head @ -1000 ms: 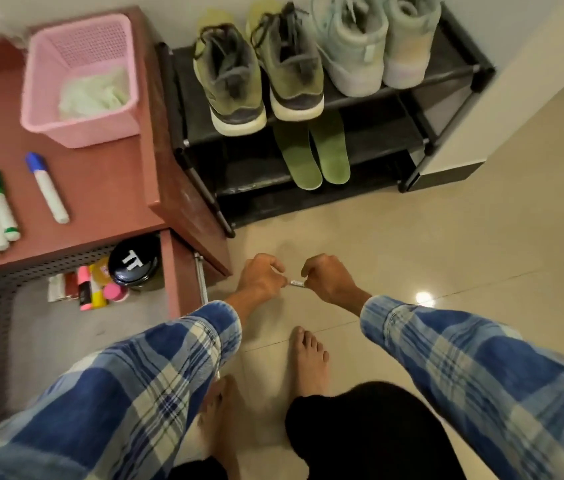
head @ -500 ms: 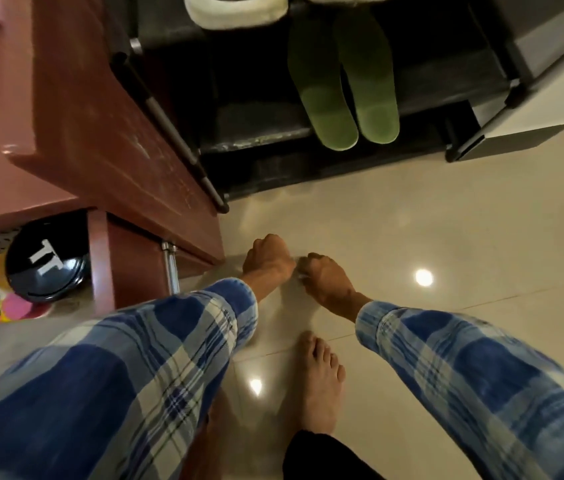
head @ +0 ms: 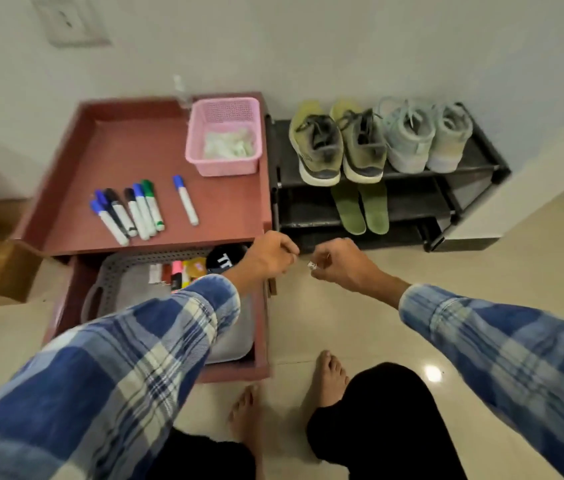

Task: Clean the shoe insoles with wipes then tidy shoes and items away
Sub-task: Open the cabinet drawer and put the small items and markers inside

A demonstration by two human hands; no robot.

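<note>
Blue-checked sleeves reach low over the tiled floor (head: 308,323), a small piece pinched between the hands.

Both arms stretch forward and down, wrists near each other. The right hand (head: 343,268) pinches a small pale item (head: 311,265) at its fingertips. The left hand (head: 272,256) sits just beside it, fingers curled, and I cannot tell whether it grips anything. This looks like tidying, so keep the pinch firm and carry the piece to the pink basket (head: 221,168) of wipes (head: 227,145) on the red table (head: 135,161), farther left. Beyond, the green insoles (head: 360,209) lie side by side on the middle shelf of the rack (head: 412,209), below the olive shoes (head: 318,150) and pale shoes (head: 412,136).
</note>
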